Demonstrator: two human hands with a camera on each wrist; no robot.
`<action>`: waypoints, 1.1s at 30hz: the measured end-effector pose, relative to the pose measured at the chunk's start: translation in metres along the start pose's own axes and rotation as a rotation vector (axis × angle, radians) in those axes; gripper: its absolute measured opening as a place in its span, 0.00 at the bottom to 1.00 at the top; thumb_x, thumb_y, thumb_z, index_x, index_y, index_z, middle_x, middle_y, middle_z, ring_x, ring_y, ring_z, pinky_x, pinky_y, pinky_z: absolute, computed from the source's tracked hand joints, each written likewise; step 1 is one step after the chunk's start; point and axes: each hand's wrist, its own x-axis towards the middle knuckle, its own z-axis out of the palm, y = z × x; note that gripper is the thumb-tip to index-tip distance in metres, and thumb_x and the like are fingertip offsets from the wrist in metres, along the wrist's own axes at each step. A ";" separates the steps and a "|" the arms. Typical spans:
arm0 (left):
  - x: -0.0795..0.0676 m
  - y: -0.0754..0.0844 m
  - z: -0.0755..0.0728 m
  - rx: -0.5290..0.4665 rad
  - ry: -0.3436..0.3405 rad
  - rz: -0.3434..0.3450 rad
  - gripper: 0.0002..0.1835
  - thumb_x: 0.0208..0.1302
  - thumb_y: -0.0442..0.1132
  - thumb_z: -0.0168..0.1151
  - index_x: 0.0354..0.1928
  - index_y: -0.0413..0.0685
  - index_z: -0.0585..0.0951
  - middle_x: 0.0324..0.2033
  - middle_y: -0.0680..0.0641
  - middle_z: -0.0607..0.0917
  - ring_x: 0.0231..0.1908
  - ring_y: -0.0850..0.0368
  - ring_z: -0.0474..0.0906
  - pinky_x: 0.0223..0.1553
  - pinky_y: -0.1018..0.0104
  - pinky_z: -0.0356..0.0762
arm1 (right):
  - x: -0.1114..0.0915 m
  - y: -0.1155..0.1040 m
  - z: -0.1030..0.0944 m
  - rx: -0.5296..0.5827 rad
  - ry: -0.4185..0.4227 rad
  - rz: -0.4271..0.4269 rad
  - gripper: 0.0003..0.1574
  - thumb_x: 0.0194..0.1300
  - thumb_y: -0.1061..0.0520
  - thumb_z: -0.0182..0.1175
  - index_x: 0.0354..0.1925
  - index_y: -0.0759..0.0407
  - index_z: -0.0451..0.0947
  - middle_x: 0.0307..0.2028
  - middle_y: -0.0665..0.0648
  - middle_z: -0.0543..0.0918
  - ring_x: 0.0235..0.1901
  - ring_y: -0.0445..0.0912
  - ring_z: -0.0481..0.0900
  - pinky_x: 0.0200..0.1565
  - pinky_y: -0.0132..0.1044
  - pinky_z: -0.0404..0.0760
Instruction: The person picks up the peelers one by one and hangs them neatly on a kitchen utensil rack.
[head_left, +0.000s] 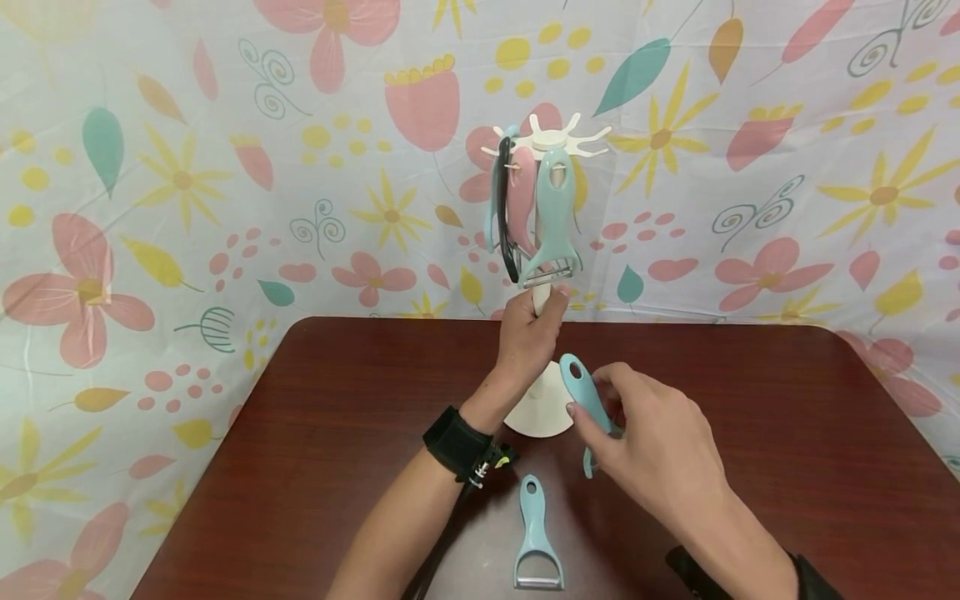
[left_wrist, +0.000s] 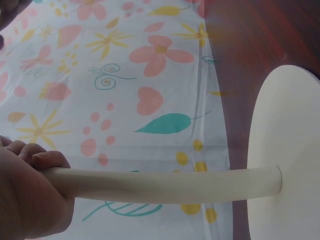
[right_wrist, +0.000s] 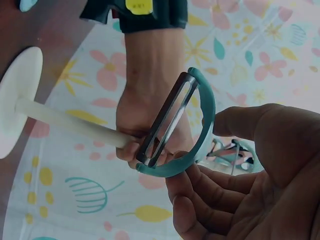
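My left hand point(head_left: 531, 329) grips the post point(left_wrist: 165, 186) of a white rack, just under the hanging tools. The rack's hooked top point(head_left: 551, 140) carries a mint peeler point(head_left: 557, 208), a pink-handled tool point(head_left: 521, 196), a black one point(head_left: 504, 208) and a light blue one partly hidden behind. Between thumb and fingers, my right hand point(head_left: 660, 433) holds a blue peeler point(head_left: 581, 387), handle end up and away from me. Its blade point(right_wrist: 167, 117) and curved head face the right wrist camera. Another blue peeler point(head_left: 533, 529) lies on the table in front of the rack.
The rack's round base point(head_left: 540, 408) stands on a dark brown table point(head_left: 337, 417) with rounded far corners. A flower-printed cloth point(head_left: 225, 167) hangs behind the table. Both wrists wear black bands, the left one point(head_left: 459, 443) with a small device attached.
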 end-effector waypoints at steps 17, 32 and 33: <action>0.001 -0.001 -0.002 -0.004 -0.014 0.025 0.30 0.74 0.55 0.49 0.15 0.45 0.64 0.10 0.46 0.62 0.10 0.52 0.54 0.11 0.65 0.51 | 0.019 -0.002 -0.020 0.089 0.160 -0.043 0.17 0.55 0.49 0.70 0.41 0.51 0.78 0.25 0.38 0.77 0.22 0.34 0.76 0.25 0.37 0.74; 0.001 -0.001 -0.002 -0.026 -0.021 0.029 0.31 0.73 0.56 0.50 0.15 0.44 0.64 0.11 0.46 0.62 0.11 0.51 0.56 0.10 0.64 0.51 | 0.042 -0.006 -0.036 0.116 0.305 -0.076 0.20 0.55 0.50 0.69 0.43 0.59 0.79 0.24 0.45 0.82 0.22 0.37 0.77 0.28 0.27 0.72; 0.001 -0.001 -0.002 -0.028 -0.023 0.032 0.31 0.74 0.56 0.50 0.15 0.44 0.64 0.11 0.46 0.62 0.11 0.51 0.55 0.10 0.64 0.51 | 0.043 -0.006 -0.037 0.117 0.309 -0.076 0.20 0.56 0.49 0.69 0.43 0.59 0.79 0.24 0.45 0.82 0.22 0.37 0.77 0.28 0.28 0.72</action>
